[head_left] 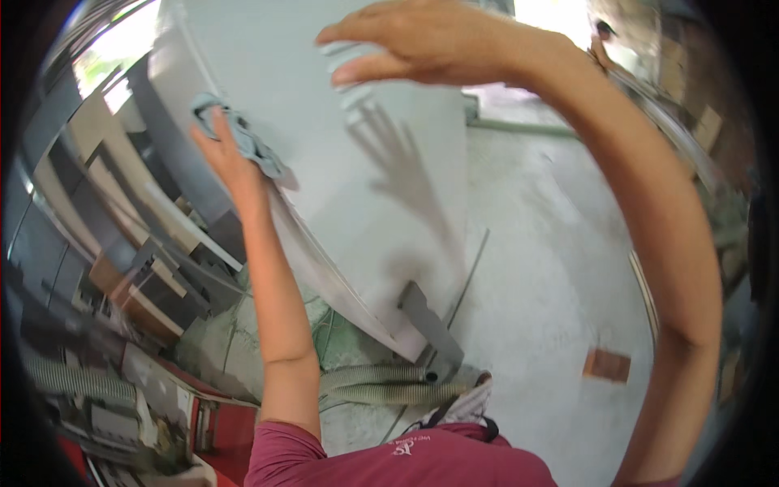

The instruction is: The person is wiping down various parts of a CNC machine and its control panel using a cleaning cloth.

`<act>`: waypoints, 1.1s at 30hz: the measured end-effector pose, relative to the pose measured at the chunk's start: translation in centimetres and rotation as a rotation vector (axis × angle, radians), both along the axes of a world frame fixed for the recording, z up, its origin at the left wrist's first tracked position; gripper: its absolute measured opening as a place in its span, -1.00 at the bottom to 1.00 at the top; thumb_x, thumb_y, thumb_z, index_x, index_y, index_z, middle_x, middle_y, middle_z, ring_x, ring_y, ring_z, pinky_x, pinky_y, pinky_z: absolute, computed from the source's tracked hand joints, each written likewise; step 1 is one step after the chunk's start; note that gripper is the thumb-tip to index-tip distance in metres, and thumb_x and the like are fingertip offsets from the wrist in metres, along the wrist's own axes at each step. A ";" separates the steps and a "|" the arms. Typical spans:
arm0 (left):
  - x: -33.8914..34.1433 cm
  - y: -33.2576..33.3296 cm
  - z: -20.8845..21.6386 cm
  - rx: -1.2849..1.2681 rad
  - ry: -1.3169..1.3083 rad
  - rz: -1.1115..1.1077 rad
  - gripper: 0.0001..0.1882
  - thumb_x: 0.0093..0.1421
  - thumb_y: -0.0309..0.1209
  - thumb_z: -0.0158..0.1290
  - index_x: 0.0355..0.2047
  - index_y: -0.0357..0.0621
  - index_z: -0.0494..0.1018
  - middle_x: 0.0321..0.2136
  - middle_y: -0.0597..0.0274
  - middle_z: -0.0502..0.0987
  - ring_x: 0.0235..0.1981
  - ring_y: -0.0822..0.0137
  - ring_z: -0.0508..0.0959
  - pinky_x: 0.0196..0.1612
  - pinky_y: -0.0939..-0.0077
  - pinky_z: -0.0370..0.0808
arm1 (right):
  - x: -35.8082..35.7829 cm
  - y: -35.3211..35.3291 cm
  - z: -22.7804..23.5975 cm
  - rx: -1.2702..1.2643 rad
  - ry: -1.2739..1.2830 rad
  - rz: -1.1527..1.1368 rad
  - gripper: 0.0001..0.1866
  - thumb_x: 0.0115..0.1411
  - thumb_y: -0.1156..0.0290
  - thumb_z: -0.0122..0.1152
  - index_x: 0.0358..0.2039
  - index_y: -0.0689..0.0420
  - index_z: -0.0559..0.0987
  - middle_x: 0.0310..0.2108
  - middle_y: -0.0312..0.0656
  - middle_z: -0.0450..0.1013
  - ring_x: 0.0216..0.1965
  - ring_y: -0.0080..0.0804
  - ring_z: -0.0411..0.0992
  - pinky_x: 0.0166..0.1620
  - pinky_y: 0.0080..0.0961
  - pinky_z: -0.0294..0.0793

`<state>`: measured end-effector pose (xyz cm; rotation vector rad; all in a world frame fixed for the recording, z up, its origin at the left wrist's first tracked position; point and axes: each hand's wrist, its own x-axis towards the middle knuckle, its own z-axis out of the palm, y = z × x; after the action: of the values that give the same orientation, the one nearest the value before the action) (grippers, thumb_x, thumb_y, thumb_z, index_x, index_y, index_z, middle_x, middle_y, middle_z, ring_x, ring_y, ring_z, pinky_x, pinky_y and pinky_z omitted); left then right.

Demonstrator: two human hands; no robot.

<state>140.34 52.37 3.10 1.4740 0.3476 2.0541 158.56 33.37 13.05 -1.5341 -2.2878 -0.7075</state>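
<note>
Nearest my camera was the maroon shirt (406,463) at the bottom edge, with both bare forearms rising from it toward a large pale grey panel (324,122) that stood tilted on the concrete floor (552,268). My left hand (227,158) was closed around a crumpled blue-grey rag (239,134), pressing it against the panel's left edge. My right hand (406,40) was open — fingers spread, palm down — near the panel's upper face; I could not tell whether it touched, though its shadow fell on the board just below. A corrugated grey hose (381,383) lay on the floor by the panel's lower corner, and a small brown block (607,365) sat well apart to the right. I judged the step in hand to be wiping the panel — the next move would call for the open hand to steady the board while the rag swept along the surface.
</note>
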 end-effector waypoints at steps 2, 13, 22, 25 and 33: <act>-0.9 -1.0 0.3 0.010 -0.013 0.063 -0.61 0.32 -0.21 -0.07 0.03 -0.21 0.27 -0.27 0.25 0.37 -0.32 0.44 0.39 -0.23 0.54 0.36 | -0.4 -0.3 3.8 0.046 -0.170 -0.055 -0.36 0.31 0.01 -0.11 0.17 0.30 0.25 0.12 0.16 0.28 0.15 0.03 0.27 0.18 -0.16 0.27; -0.1 -3.0 2.0 0.120 -0.099 0.535 -0.57 0.22 -0.45 -0.06 0.11 -0.28 0.27 -0.04 0.18 0.41 -0.08 0.39 0.42 0.03 0.54 0.32 | 11.2 13.8 8.2 0.815 -0.295 0.234 -0.40 0.12 0.30 0.22 0.15 0.13 0.26 0.09 -0.05 0.30 0.12 -0.13 0.27 0.09 -0.20 0.28; 5.3 -3.2 17.8 0.683 0.366 1.471 -0.44 0.15 -0.28 0.07 0.12 -0.27 0.27 0.13 -0.15 0.26 0.19 -0.05 0.23 0.23 0.22 0.15 | 17.9 18.7 12.1 1.099 -0.105 0.411 -0.48 0.14 0.36 0.18 0.11 0.15 0.32 0.07 -0.06 0.32 0.09 -0.12 0.30 0.13 -0.26 0.28; 6.8 -1.8 18.7 0.666 0.552 1.676 -0.43 0.15 -0.26 0.05 0.13 -0.26 0.26 0.15 -0.17 0.24 0.21 -0.11 0.18 0.26 0.15 0.11 | 21.5 22.4 13.1 1.160 0.032 0.388 -0.53 0.22 0.27 0.09 0.11 0.18 0.34 0.07 -0.03 0.34 0.09 -0.11 0.31 0.13 -0.26 0.28; 9.4 -1.0 6.3 0.425 0.427 1.712 -0.45 0.15 -0.37 0.05 0.17 -0.15 0.25 0.23 -0.10 0.15 0.27 -0.16 0.09 0.27 0.09 0.05 | 28.2 29.1 11.4 1.105 0.235 0.430 -0.54 0.30 0.04 -0.08 0.01 0.12 0.45 -0.07 -0.07 0.45 -0.01 -0.05 0.36 0.05 -0.16 0.29</act>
<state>149.76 51.34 9.39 2.1807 1.9959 3.0321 186.74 62.43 24.43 -0.5433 -1.4717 -1.2542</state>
